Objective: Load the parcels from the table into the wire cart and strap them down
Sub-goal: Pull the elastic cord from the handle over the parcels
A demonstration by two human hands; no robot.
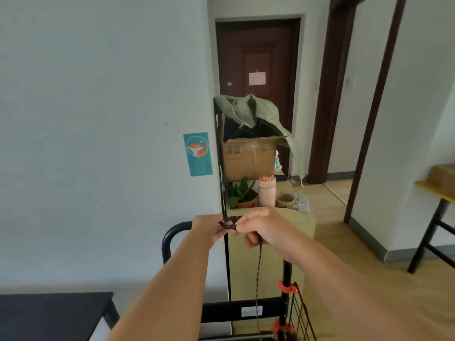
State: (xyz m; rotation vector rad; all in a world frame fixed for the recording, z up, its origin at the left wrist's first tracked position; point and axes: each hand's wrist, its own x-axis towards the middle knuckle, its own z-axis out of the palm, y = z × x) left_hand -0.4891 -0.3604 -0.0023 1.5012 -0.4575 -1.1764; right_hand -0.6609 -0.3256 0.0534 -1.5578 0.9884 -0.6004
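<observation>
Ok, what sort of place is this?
Probably a lived-in flat, near its entrance: a dark wooden door, a potted plant, a pink bottle and an open cardboard box.

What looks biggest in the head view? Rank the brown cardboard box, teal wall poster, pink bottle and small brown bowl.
Brown cardboard box
Teal wall poster
Pink bottle
Small brown bowl
As seen only; true sizes are unsure.

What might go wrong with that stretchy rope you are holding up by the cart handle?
The black-and-red speckled elastic cord runs straight down from the right hand; if it is stretched and the grip slips, it may snap back. The left hand only pinches the cord's end beside the curved black cart handle, so it might miss hooking on.
</observation>
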